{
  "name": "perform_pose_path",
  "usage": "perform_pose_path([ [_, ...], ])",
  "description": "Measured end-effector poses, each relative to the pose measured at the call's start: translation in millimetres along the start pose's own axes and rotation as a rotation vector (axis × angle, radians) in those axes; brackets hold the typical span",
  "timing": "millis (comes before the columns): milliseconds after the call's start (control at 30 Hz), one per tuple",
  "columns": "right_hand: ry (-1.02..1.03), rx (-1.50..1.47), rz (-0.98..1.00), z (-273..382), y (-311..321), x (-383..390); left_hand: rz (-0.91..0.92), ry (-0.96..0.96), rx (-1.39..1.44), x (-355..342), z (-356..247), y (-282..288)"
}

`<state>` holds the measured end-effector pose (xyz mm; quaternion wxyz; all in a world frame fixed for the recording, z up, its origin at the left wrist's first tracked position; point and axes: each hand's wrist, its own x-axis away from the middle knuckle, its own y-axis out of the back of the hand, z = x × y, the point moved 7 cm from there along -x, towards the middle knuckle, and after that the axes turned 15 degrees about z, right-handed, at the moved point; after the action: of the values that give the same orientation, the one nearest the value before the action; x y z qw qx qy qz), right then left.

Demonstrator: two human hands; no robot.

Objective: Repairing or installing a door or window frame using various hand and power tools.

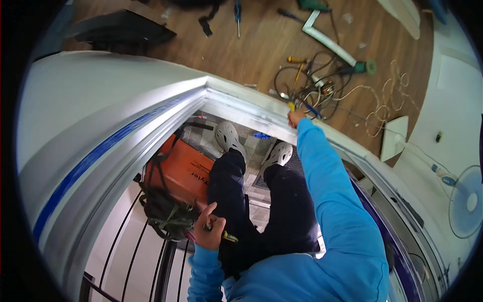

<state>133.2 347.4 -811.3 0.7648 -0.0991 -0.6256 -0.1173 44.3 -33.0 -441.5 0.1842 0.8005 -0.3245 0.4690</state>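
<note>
My left hand (209, 229) is closed, with the index finger partly stretched out, around a small tool with a yellow-and-black handle (230, 237). It hangs beside my left thigh, near a dark backpack (171, 216). My right arm reaches forward to the white window frame (246, 108). There my right hand (296, 119) has its fingers closed at the frame's inner edge. A small yellow tool part (292, 106) sticks out past the fingers; the rest of it is hidden.
An orange box (183, 166) stands left of my legs, above black railing bars (121, 236). Beyond the frame, tangled cables (322, 90), a green angle grinder (365, 67), a white bracket (329, 43) and a screwdriver (238, 17) lie on the wooden floor. A fan (470, 201) stands far right.
</note>
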Motion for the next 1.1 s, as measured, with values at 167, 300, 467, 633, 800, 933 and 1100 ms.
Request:
perform_pose_path([
  [167, 0.229, 0.037, -0.16, 20.3, 4.3, -138.8, -0.079, -0.016, 0.209, -61.9, 8.6, 0.6],
  [300, 0.408, 0.221, -0.293, 62.4, -24.2, -171.0, -0.019, 0.123, 0.26, -77.6, 16.3, 8.5],
  [467, 0.312, 0.484, -0.36, 87.1, -39.6, -136.5, -0.071, -0.027, 0.23, -85.5, -10.7, 7.4],
  [633, 0.909, 0.193, 0.29, 106.9, -180.4, 76.0, -0.005, -0.216, 0.122, -11.1, -118.1, 1.1],
  [800, 0.553, -0.397, 1.549, 113.3, -252.9, 425.1, 0.001, -0.567, 0.05, 118.3, -221.6, 3.1],
  [933, 0.929, 0.243, 1.181, 149.6, -253.2, 594.5, -0.113, -0.59, 0.21, 202.7, -271.9, 16.2],
  [1100, 0.781, 0.526, 1.081, 172.7, -269.9, 674.3, -0.176, -0.775, 0.075, 258.9, -303.0, 26.2],
])
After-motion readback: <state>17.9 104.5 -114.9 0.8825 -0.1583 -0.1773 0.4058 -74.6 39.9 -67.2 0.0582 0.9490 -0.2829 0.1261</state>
